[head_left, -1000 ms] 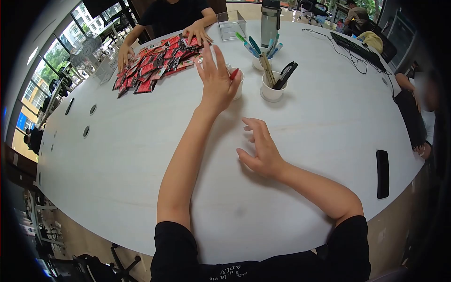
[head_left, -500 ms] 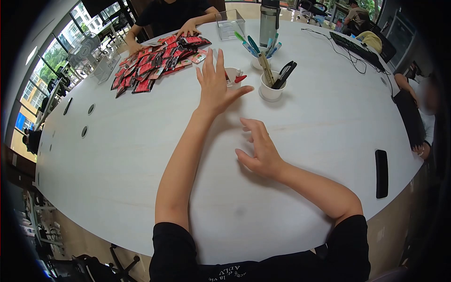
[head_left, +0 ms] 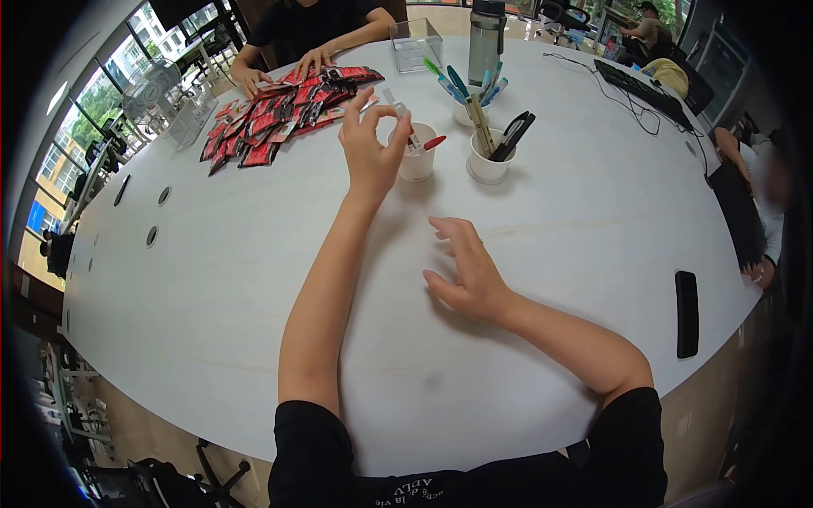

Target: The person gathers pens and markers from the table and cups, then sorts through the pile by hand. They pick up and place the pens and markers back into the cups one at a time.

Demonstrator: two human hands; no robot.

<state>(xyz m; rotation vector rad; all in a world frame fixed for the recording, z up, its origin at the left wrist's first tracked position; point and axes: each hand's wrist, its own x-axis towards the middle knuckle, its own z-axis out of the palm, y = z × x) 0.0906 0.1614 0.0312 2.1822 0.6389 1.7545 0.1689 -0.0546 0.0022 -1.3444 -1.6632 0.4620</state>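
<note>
My left hand (head_left: 370, 146) reaches far over the white table (head_left: 212, 279) and pinches a white marker (head_left: 400, 108) between thumb and fingertips. The marker leans out of a small white cup (head_left: 418, 162), and a red marker (head_left: 434, 142) pokes over the cup's rim to the right. My right hand (head_left: 467, 273) rests on the table nearer to me, empty, with its fingers spread and curled.
A white cup with scissors (head_left: 491, 161) and a cup of coloured markers (head_left: 464, 100) stand right of my left hand. Behind them are a grey bottle (head_left: 487, 38) and a clear box (head_left: 417, 44). A person's hands (head_left: 312, 61) touch red packets (head_left: 275, 114). A black phone (head_left: 687, 313) lies at the right.
My left hand went from flat and open beside the cup to pinched on the white marker. The other person's hands shifted over the packets. My right hand barely moved.
</note>
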